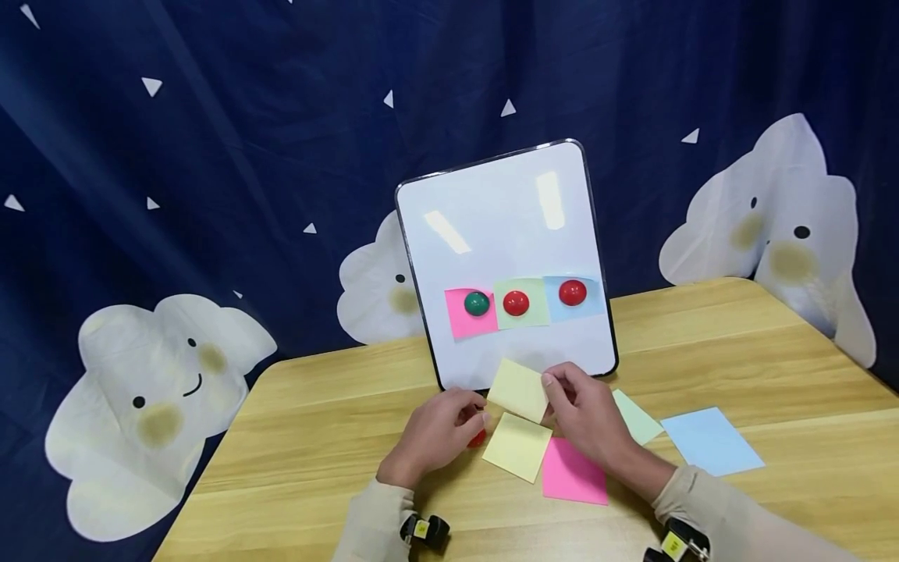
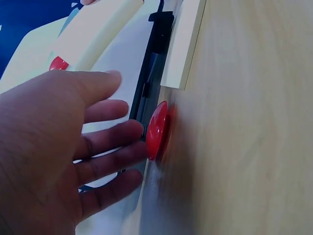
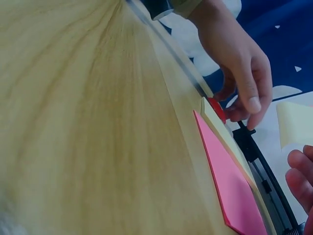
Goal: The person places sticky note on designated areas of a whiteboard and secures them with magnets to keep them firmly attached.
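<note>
My right hand [image 1: 590, 415] pinches a pale yellow sticky note [image 1: 517, 388] between thumb and fingers, raised in front of the whiteboard's lower edge. To its left, my left hand [image 1: 437, 431] is low over the table with relaxed, slightly bent fingers. A glossy red round magnet [image 2: 157, 129] lies on the wood right at those fingertips in the left wrist view. Below the held note are a yellow sticky pad [image 1: 518, 447] and a pink sticky pad [image 1: 573, 474], partly under my right wrist.
Behind my hands leans a whiteboard [image 1: 492, 226]. On it, a green magnet [image 1: 477, 304] sits over a pink note [image 1: 460, 321], and red magnets over a green note [image 1: 535, 306] and a blue note [image 1: 593, 303]. Green [image 1: 635, 419] and blue [image 1: 712, 442] sticky notes lie at right.
</note>
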The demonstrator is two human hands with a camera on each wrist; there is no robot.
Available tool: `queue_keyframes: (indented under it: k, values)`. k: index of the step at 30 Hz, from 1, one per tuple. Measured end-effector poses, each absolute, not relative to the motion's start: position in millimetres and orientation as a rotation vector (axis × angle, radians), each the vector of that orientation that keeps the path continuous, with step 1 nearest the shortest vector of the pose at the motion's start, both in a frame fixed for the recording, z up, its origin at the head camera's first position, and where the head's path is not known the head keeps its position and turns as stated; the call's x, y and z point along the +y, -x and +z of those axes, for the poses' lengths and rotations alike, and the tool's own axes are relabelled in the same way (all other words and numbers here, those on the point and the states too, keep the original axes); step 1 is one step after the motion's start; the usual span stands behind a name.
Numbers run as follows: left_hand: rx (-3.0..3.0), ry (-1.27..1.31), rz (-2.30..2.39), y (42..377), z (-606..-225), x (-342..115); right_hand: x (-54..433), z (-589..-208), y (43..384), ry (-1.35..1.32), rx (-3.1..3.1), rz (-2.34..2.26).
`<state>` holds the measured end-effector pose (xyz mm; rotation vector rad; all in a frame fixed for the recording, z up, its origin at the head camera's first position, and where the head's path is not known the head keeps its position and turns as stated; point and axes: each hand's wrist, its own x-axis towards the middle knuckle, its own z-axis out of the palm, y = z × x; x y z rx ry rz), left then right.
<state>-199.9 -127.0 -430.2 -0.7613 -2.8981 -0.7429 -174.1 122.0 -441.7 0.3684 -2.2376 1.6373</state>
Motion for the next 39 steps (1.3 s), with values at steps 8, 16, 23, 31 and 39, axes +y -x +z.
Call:
queue_keyframes:
  k: [8,16,23,31,39]
  values:
    - [-2.809,0.768,-1.227,198.7,-426.1,-120.2,121.6,-442.1,175.2,-0.44,-2.217,1.595]
    - [-2.678,0.69,-1.364,194.9,-421.0,-118.0,120.7,-439.5,173.5,-0.521,-2.18,1.583]
    - [-2.597,0.714,-1.395,196.3,-422.8,-119.2,120.7,-439.7,172.8,-0.538,-2.163,1.555]
    - [-2.472,0.779,-1.397,197.8,-424.3,-118.6,123.0,-438.4,173.8,-0.49,-2.164,1.698]
    - [-2.394,0.818,-1.413,196.4,-423.1,-117.6,122.9,-431.3,173.7,-0.262,-2.234,2.029]
